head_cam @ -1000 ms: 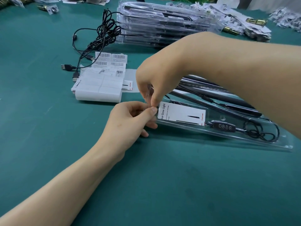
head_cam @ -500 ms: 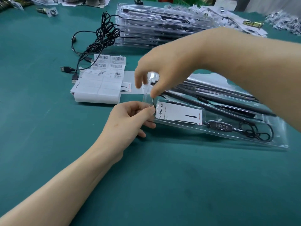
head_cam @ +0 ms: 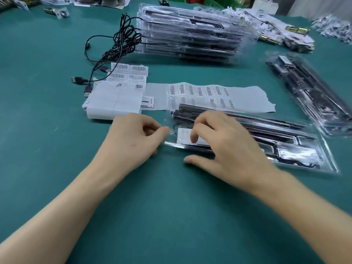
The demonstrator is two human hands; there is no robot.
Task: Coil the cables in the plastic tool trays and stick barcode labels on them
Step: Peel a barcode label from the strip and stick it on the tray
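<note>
Pinching the left end of a clear tray [head_cam: 316,147] between thumb and forefinger, the left hand [head_cam: 133,141] sits low on the green bench [head_cam: 171,216] with its fingers curled. The right hand [head_cam: 226,149] is apart from it, just to the right, spread over the same tray. Its thumb rests on the bench by the tray's near edge, and its bent fingers come down on the tray's top, the forefinger over a white card [head_cam: 182,135] inside; it grips nothing. The tray lies flat on the bench, running off to the right, with dark rods in it. A thin black cable [head_cam: 308,165] lies at its right end, too blurred to tell how it is coiled. Just behind the tray lies a label sheet [head_cam: 200,91] printed with barcodes, its near edge showing through the tray's back corner. Left of the sheet is a pad [head_cam: 114,103] of label paper, and loose cables [head_cam: 120,40] with USB plugs trail onto it. Farther back stands a stack [head_cam: 190,33] of filled trays, and other trays [head_cam: 312,96] lie well apart at the right.
</note>
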